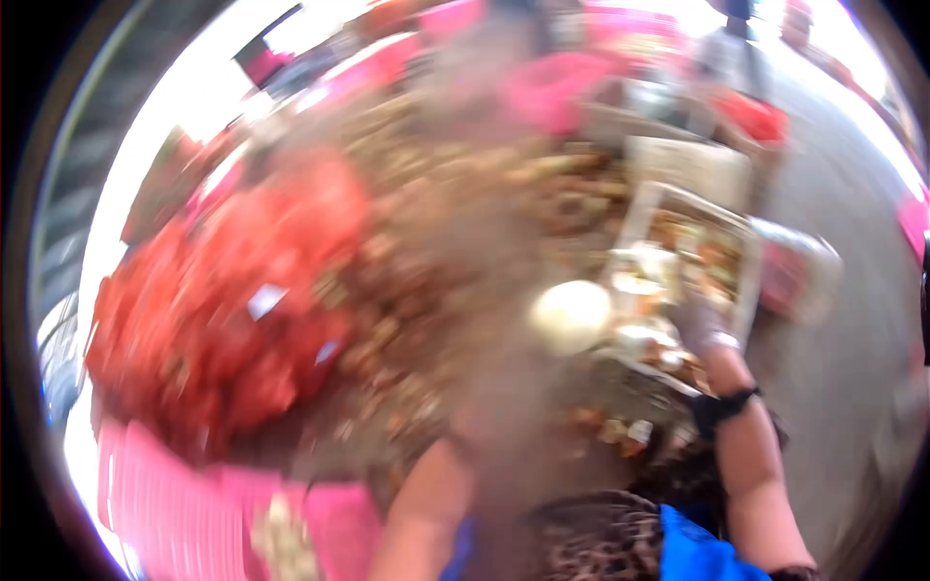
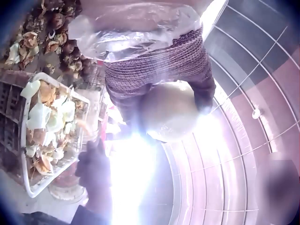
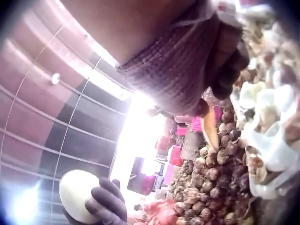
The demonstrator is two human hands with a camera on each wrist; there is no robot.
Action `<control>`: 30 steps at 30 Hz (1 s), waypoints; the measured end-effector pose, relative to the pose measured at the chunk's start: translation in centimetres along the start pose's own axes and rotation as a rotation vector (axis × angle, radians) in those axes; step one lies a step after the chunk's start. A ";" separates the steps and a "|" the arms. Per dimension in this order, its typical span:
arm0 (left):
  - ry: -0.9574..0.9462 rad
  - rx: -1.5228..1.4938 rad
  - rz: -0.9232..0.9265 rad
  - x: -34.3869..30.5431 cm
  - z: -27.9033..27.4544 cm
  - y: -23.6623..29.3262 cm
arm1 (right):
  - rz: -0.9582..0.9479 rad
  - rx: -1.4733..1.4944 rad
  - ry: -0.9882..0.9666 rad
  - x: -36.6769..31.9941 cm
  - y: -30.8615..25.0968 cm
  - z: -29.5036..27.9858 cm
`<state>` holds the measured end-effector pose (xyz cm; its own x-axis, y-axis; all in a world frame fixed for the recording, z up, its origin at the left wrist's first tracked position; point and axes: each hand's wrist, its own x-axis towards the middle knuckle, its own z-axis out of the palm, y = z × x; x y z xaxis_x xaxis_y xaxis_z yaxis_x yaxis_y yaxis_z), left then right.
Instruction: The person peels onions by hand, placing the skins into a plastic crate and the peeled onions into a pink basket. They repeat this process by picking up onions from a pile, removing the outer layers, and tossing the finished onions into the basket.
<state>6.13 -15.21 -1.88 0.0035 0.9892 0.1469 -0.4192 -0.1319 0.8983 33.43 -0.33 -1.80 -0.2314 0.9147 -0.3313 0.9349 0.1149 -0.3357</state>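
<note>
A large, smooth white peeled onion (image 2: 169, 111) sits in my gloved left hand (image 2: 159, 70), whose fingers curl round it. The same onion (image 1: 572, 317) shows left of the crate in the head view, where blur hides most of the left hand. My gloved right hand (image 1: 699, 315) hangs over the white crate (image 1: 755, 281), which holds onion skins and peelings (image 2: 44, 126). From between its thumb and fingers sticks a narrow, tan, pointed strip (image 3: 210, 130); I cannot tell whether it is a blade or a peel.
A heap of unpeeled onions (image 3: 206, 187) spreads over the ground ahead. Full red mesh sacks (image 1: 223, 300) lie at the left, with pink baskets (image 1: 174, 494) nearer me. A white container (image 1: 688, 169) and a red-topped bin (image 1: 756, 116) stand beyond the crate.
</note>
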 end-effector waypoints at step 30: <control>2.033 1.785 -0.229 -59.1 -8.4 17.8 | -0.464 -0.078 0.152 -7.0 -8.0 5.0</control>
<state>-9.19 -75.45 1.96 -0.7574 -0.1765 0.6287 0.0734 0.9337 0.3505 26.28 -9.61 -1.20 -0.5916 0.8057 -0.0285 0.7613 0.5467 -0.3485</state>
